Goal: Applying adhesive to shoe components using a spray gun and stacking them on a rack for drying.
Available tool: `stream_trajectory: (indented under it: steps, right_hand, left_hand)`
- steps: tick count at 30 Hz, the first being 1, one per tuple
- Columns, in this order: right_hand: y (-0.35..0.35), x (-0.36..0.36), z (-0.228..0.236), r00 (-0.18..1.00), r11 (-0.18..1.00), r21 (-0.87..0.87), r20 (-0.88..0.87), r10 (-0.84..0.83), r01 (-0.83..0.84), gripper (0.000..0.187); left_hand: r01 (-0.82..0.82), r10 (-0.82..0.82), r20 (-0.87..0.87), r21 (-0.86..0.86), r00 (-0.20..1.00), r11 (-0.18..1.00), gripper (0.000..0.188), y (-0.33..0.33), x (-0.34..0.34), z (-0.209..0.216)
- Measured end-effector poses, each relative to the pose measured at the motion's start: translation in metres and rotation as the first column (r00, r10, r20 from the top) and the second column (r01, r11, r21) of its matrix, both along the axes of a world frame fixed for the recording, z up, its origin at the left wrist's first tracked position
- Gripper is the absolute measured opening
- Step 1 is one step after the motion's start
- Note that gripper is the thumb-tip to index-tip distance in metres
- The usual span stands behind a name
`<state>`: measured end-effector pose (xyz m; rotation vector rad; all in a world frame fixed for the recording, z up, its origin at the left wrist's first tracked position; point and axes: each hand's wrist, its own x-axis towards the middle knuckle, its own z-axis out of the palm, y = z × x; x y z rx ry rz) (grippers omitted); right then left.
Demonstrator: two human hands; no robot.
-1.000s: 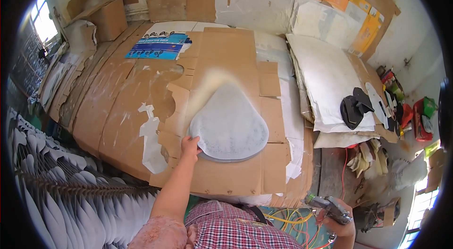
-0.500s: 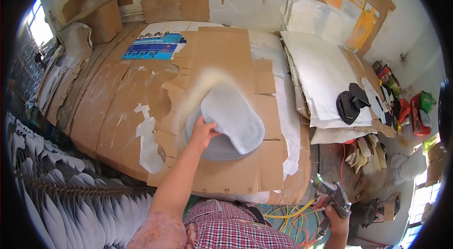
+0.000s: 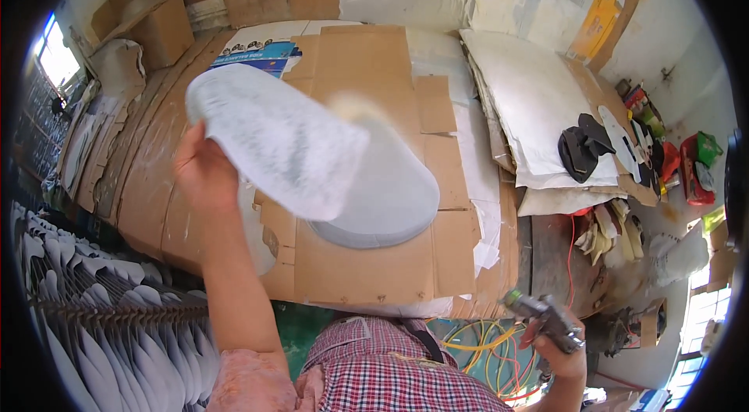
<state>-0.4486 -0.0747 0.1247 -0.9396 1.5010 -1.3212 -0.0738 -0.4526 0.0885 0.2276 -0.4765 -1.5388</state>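
My left hand (image 3: 204,170) grips the edge of a flat, rounded oblong piece (image 3: 273,139), pale with mottled grey on the face I see. It is lifted and tilted above the cardboard (image 3: 359,271), partly covering a stack of similar grey pieces (image 3: 394,193). The stack lies flat on the cardboard-covered table, its edges lined up. Down at the lower right, my right hand (image 3: 563,349) is wrapped round a metal spray gun (image 3: 542,317), held beyond the table's near edge. The gun's nozzle end points left.
A rack of hanging pale pieces (image 3: 148,349) stands at lower left. White sheets (image 3: 523,108) are piled at the right, with black pieces (image 3: 581,147) on top. Yellow and orange hoses (image 3: 484,342) hang below the table's front edge. A cardboard box (image 3: 164,33) sits at far left.
My left hand has lifted the oblong piece off the stack and carried it left, uncovering part of the grey pieces beneath. My right hand still holds the spray gun at lower right.
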Motion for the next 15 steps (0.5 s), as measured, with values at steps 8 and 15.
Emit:
stream_trajectory:
  steps: [8, 15]
  right_hand:
    - [0.016, 0.001, 0.025, 0.981, 0.98, 0.176, -0.183, -0.055, 0.088, 0.057]
    - [-0.02, 0.035, 0.007, 0.998, 0.998, 0.014, 0.037, 0.055, -0.056, 0.058]
  left_hand:
    - [-0.351, 0.31, 0.236, 0.156, 0.921, 0.923, 0.04, 0.075, 0.047, 0.018]
    - [-0.394, 0.35, 0.366, 0.05, 0.862, 0.918, 0.044, 0.105, 0.069, 0.009]
